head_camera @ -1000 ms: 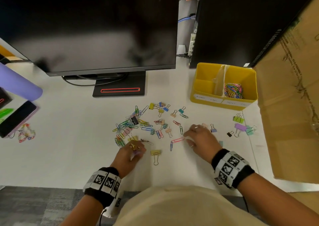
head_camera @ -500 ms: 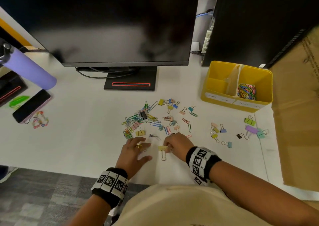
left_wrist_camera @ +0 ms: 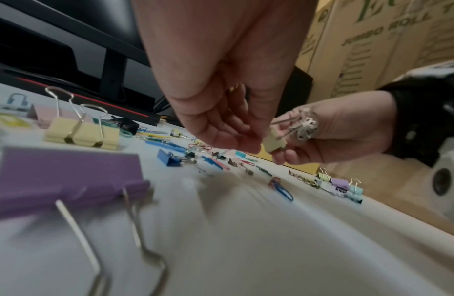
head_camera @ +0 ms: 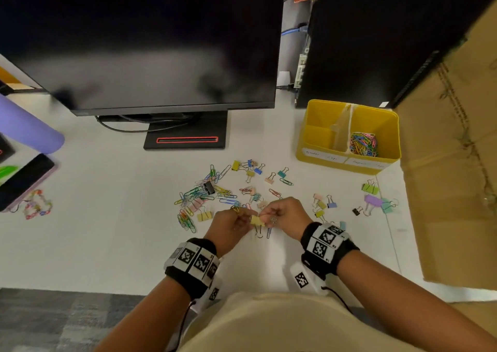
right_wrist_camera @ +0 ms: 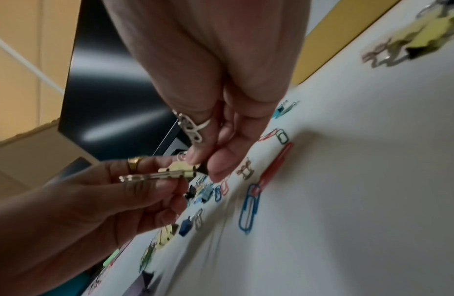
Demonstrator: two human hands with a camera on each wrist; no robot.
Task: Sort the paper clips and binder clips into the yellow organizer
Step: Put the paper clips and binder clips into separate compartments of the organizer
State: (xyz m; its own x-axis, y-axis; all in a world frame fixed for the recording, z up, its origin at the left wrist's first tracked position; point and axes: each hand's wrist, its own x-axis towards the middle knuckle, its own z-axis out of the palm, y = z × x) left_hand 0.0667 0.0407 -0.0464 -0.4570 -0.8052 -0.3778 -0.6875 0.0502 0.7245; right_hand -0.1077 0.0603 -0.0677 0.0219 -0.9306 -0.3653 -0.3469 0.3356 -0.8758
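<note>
A pale yellow binder clip [head_camera: 257, 220] is held just above the white desk between both hands. My left hand [head_camera: 246, 217] pinches it from the left, and my right hand [head_camera: 269, 216] from the right. The left wrist view shows the left hand's [left_wrist_camera: 248, 144] fingertips at the binder clip's [left_wrist_camera: 273, 142] body. In the right wrist view my right hand [right_wrist_camera: 205, 166] pinches the clip's [right_wrist_camera: 179, 169] body. Loose paper clips and binder clips [head_camera: 212, 190] lie scattered behind the hands. The yellow organizer [head_camera: 376, 113] stands at the back right, with coloured paper clips [head_camera: 363, 144] in its right compartment.
A monitor [head_camera: 161, 42] and its stand [head_camera: 185, 139] are behind the scattered clips. A cardboard box [head_camera: 451, 177] borders the desk on the right. More binder clips [head_camera: 375, 199] lie near it. A purple bottle [head_camera: 27, 125] and a phone [head_camera: 24, 179] lie at far left.
My right hand moved left to the yellow binder clip. My left hand, flat on the desk before, rose to meet it, and both now hold the clip off the desk.
</note>
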